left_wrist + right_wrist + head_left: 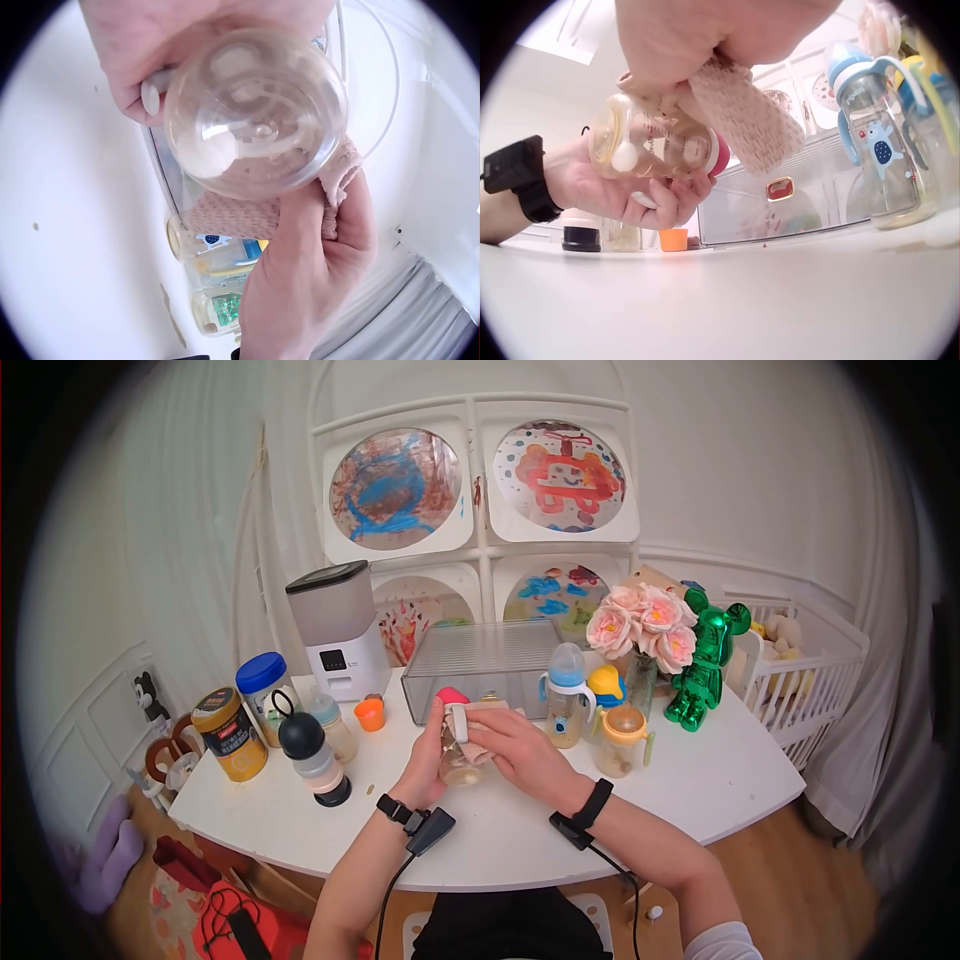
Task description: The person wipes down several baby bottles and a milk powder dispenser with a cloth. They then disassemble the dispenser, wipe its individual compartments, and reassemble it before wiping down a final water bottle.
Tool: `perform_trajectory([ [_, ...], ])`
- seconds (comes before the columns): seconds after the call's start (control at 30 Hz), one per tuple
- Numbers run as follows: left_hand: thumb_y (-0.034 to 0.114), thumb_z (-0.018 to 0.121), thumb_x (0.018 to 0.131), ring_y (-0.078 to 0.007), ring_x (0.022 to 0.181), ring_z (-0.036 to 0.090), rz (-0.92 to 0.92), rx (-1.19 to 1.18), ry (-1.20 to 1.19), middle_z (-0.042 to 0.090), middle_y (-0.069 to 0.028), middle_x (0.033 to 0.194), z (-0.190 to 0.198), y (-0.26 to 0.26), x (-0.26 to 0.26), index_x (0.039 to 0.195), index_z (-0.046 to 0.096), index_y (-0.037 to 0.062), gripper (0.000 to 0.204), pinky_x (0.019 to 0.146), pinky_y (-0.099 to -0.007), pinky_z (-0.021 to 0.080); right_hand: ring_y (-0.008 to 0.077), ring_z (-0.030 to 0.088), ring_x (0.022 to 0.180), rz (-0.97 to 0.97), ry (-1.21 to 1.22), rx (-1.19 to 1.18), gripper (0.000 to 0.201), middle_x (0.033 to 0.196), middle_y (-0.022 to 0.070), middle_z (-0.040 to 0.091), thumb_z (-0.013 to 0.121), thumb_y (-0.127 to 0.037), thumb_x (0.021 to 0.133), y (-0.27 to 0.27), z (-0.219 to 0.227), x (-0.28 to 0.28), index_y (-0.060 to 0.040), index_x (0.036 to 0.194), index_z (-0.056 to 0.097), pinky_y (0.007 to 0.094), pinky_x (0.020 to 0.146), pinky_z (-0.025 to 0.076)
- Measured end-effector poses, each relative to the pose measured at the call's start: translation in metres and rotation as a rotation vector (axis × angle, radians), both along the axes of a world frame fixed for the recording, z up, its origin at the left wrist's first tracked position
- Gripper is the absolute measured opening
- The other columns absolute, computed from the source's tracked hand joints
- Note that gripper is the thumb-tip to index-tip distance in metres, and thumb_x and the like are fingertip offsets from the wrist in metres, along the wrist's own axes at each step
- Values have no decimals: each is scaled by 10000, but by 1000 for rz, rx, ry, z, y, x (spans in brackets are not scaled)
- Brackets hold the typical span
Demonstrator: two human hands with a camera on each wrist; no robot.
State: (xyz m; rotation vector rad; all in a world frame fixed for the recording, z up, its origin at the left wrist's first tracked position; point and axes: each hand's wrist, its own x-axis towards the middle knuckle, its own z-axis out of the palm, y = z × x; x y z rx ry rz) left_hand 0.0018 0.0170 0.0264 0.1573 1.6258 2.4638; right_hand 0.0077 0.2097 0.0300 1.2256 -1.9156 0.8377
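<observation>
A clear baby bottle [656, 139] with a pink cap [451, 696] and white handles lies tilted in my left hand [424, 765], fingers curled round its side. Its round base [259, 112] faces the camera in the left wrist view. My right hand [530, 755] grips a pale pink textured cloth [742, 116] and holds it against the bottle's side; part of the cloth hangs loose past the fingers. Both hands are raised over the white table [500, 835], in front of a grey translucent box [480, 660].
On the left stand a formula tin [230, 735], a blue-lidded jar [263, 695], a black-topped bottle [312, 755], an orange cup [370, 714] and a white dispenser [345, 640]. To the right are a blue-handled bottle [566, 700], an orange-topped cup [621, 740], flowers [645, 622] and a green bear figure [710, 660].
</observation>
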Motion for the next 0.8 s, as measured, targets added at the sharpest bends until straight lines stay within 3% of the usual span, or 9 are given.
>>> perform_trajectory([
  [0.23,696,425,1071,-182,1180,674,55,-28,-6,681,-49,1301,-8,-1,-6,1394,601,110,692,1023,-356,539,344,589,1325,23,-32,32,520,1388,139,641,637,135,784,3,-9,-7,-42,1272,673,448,1107,493],
  [0.37,709,421,1066,-194,1159,667,147,83,1,678,-58,1272,-15,-5,-14,1356,598,107,691,1011,-362,537,340,597,1312,71,-106,-15,503,1377,132,652,650,130,768,0,-11,0,-40,1240,685,448,1094,506],
  [0.53,729,402,1059,-229,1172,669,227,149,80,676,-87,1277,-28,-21,-27,1359,581,107,714,1022,-392,544,272,601,1327,96,220,191,353,1394,96,660,708,-26,822,-10,-5,11,-76,1170,732,414,1092,520],
  [0.6,760,324,1054,-270,1191,672,7,313,21,673,-121,1290,-36,-26,-34,1369,567,89,780,1038,-421,554,261,606,1324,88,280,226,389,1411,68,658,718,-41,810,-10,-3,12,-100,1195,729,398,1079,533],
  [0.8,817,219,1021,-342,1209,666,-70,391,-81,670,-176,1253,-18,-19,-16,1398,541,62,903,1060,-451,554,238,613,1311,66,354,296,391,1423,3,664,714,-87,809,-11,1,14,-132,1196,743,365,1042,553],
])
